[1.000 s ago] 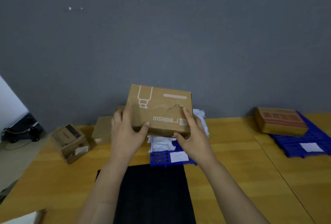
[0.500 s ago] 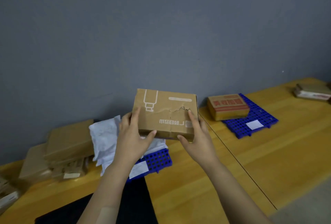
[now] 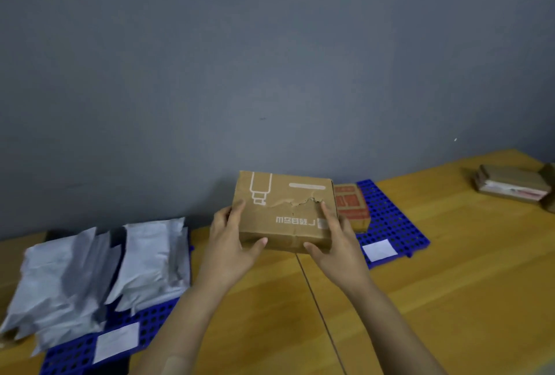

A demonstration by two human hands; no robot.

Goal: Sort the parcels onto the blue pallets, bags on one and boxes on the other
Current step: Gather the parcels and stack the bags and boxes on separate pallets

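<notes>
My left hand (image 3: 231, 244) and right hand (image 3: 338, 244) clasp the torn box (image 3: 285, 209) by its sides, aloft just left of the box pallet (image 3: 390, 224). Carry step; next, likely: lower it onto that pallet.

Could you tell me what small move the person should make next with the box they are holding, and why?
Probably carry the cardboard box, gripped by the left hand and right hand, a little to the right and lower it onto the right blue pallet: that one already bears a red-printed box, while the left blue pallet holds bags.
</notes>
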